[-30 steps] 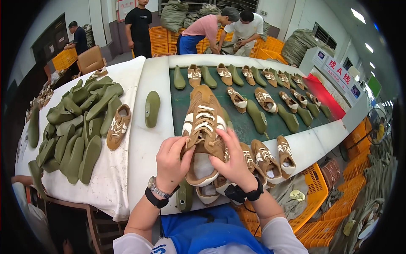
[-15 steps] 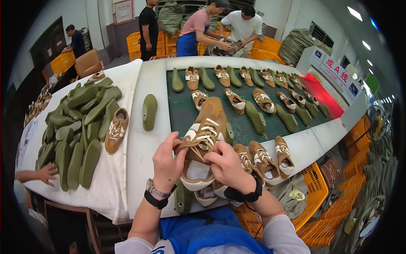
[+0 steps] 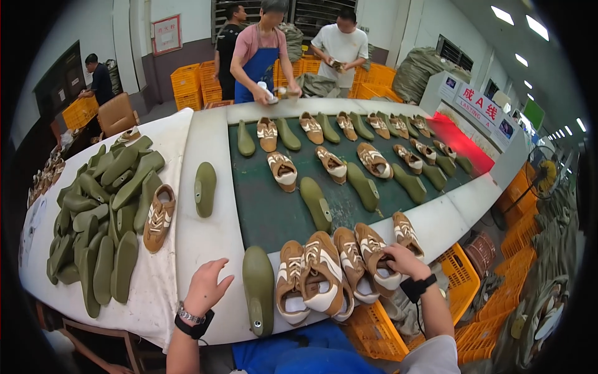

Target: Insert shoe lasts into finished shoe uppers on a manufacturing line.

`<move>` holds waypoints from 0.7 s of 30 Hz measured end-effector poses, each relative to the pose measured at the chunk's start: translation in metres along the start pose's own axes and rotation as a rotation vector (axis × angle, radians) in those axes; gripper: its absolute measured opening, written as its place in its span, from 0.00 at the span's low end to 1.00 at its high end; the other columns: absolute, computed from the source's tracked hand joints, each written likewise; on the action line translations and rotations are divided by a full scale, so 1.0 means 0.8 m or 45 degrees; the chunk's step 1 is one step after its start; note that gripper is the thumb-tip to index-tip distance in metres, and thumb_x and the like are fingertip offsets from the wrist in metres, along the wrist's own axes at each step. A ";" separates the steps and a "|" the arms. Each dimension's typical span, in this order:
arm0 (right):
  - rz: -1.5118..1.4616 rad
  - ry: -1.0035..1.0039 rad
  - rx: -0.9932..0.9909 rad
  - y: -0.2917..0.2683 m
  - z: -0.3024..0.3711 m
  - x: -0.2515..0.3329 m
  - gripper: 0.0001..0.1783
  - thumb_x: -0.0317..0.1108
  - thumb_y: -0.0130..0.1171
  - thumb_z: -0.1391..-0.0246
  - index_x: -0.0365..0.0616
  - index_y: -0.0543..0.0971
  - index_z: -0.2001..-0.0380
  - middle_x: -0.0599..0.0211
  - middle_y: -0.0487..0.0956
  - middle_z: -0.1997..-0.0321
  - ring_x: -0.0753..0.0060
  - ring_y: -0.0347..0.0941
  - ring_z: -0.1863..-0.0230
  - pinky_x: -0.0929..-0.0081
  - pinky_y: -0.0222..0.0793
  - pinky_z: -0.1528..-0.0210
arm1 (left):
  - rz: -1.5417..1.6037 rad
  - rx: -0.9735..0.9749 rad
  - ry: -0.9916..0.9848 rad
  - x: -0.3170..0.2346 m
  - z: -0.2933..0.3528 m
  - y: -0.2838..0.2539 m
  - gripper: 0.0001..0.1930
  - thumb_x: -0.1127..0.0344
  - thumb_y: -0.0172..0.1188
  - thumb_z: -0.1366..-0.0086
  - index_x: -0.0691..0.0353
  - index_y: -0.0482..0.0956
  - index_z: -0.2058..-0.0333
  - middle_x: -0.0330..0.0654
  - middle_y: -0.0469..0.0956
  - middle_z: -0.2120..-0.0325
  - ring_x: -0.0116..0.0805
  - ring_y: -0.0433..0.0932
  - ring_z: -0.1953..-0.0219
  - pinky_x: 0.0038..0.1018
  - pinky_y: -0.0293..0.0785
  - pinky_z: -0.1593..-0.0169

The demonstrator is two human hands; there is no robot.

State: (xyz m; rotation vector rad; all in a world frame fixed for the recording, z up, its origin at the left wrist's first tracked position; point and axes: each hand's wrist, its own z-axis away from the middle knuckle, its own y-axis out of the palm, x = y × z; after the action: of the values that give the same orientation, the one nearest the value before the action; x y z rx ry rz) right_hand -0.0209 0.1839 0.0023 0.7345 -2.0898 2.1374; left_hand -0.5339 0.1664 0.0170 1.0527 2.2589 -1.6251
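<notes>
My left hand [image 3: 209,287] hovers over the white table edge, fingers apart and holding nothing, beside an olive-green shoe last [image 3: 258,288]. My right hand [image 3: 406,262] has its fingers at the collar of a brown sneaker [image 3: 372,244] with white laces and stripes, gripping its heel end. Left of it are a second brown sneaker [image 3: 349,252] and another sneaker [image 3: 321,265], which partly rests on a neighbouring sneaker [image 3: 291,274]. One more sneaker [image 3: 406,234] lies just beyond my right hand.
A green belt [image 3: 274,215] carries rows of sneakers and lasts. Piled lasts [image 3: 93,215] and a single sneaker [image 3: 159,218] lie on white cloth to the left. Orange crates [image 3: 374,333] stand below the right edge. Across the table, a person in a blue apron [image 3: 255,62] handles something white.
The sneaker both hands held up by its laces now lies among the others. My left hand has let go and moved left; my right hand has moved right to another sneaker.
</notes>
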 end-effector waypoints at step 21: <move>-0.531 -0.148 -0.316 -0.006 0.014 0.184 0.10 0.21 0.55 0.51 0.34 0.78 0.64 0.57 0.80 0.68 0.64 0.78 0.67 0.75 0.72 0.62 | -0.405 0.241 -0.172 0.138 -0.068 -0.011 0.27 0.60 0.63 0.45 0.60 0.66 0.48 0.53 0.77 0.68 0.53 0.76 0.63 0.41 0.73 0.59</move>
State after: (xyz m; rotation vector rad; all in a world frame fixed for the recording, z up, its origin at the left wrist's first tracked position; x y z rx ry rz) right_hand -0.1463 0.1324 0.0617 1.1600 -1.9824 1.6220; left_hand -0.6068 0.2622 -0.0114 0.6157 2.3083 -1.9996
